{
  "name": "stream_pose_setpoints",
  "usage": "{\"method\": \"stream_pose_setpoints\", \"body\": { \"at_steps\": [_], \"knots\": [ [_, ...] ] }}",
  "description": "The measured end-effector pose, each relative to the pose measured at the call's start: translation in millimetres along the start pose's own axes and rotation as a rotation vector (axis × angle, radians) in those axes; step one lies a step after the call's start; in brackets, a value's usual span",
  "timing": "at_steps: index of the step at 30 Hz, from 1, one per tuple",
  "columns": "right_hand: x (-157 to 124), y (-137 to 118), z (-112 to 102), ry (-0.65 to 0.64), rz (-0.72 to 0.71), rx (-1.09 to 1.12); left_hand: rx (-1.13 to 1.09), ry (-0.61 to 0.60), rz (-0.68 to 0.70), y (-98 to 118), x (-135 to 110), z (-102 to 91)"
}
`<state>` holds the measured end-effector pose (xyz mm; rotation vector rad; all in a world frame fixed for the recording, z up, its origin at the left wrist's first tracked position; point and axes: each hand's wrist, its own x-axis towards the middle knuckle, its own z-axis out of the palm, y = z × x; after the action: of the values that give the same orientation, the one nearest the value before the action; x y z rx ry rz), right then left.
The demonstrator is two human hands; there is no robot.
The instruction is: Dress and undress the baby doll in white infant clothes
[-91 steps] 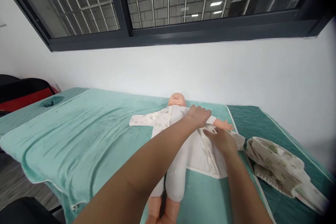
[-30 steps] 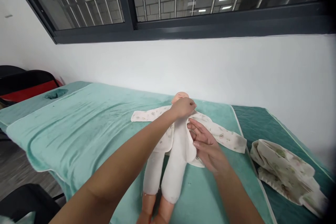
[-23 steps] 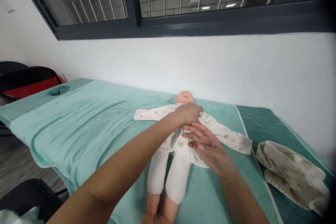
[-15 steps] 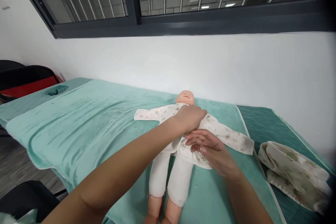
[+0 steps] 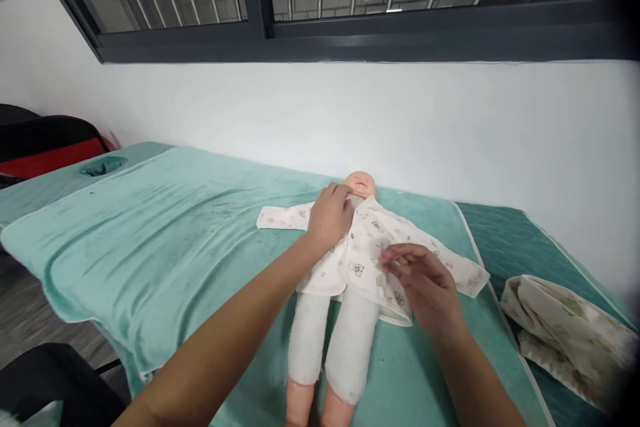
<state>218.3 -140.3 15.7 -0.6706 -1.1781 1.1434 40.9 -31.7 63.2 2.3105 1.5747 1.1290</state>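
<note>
A baby doll (image 5: 360, 183) lies face up, its head toward the wall and its legs toward me. It wears a white long-sleeved baby jacket (image 5: 367, 247) with small printed figures, sleeves spread to both sides. White padded fabric (image 5: 307, 337) covers the upper legs. My left hand (image 5: 331, 213) rests over the jacket at the upper chest, near the collar, fingers bent and partly hidden. My right hand (image 5: 425, 283) hovers by the jacket's right front panel, its loosely bent fingers apart and nothing visible in them.
Under the doll a mint-green sheet (image 5: 150, 227) covers the bed, with a round hole (image 5: 103, 165) at its far left. A folded patterned cloth (image 5: 565, 333) lies at right. Dark chairs (image 5: 55, 380) stand at left; a wall and a barred window are behind.
My left hand has moved left and up from mid-chest to the collar, uncovering the jacket's front. My right hand has shifted slightly right, away from the jacket's middle.
</note>
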Motion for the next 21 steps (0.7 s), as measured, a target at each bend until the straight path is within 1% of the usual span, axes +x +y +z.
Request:
{"method": "stream_pose_setpoints", "body": {
  "at_steps": [2, 3, 5, 8, 12, 14, 15, 17, 18, 19, 20, 21],
  "knots": [
    [2, 4, 0, 0.115, -0.065, -0.084, -0.044, 0.013, 0.052, -3, -11, -2.4],
    [2, 6, 1, 0.138, -0.077, -0.129, -0.06, 0.005, 0.078, -3, -16, -4.3],
    [3, 9, 2, 0.114, -0.068, -0.221, -0.093, -0.023, 0.091, 0, -26, -8.6],
    [1, 11, 5, 0.059, -0.037, -0.34, -0.142, -0.063, 0.055, 6, -38, -13.6],
    [-5, 13, 1, 0.105, 0.027, -0.373, -0.103, -0.088, 0.028, 11, -47, -14.4],
    [-9, 17, -8, 0.166, 0.071, -0.383, -0.096, -0.08, 0.017, 11, -49, -14.1],
    [-12, 20, -14, 0.217, 0.083, -0.412, -0.106, -0.074, 0.016, 11, -50, -14.3],
    [-17, 26, -29, 0.354, 0.102, -0.549, -0.14, -0.068, 0.025, 8, -52, -15.8],
    [-19, 29, -38, 0.405, 0.113, -0.663, -0.155, -0.071, 0.035, 7, -54, -17.1],
    [-21, 32, -47, 0.417, 0.117, -0.804, -0.167, -0.079, 0.048, 6, -56, -18.6],
    [-23, 35, -55, 0.384, 0.104, -0.958, -0.174, -0.093, 0.064, 4, -59, -20.4],
    [-23, 37, -63, 0.322, 0.075, -1.106, -0.175, -0.112, 0.08, 3, -63, -22.5]
  ]
}}
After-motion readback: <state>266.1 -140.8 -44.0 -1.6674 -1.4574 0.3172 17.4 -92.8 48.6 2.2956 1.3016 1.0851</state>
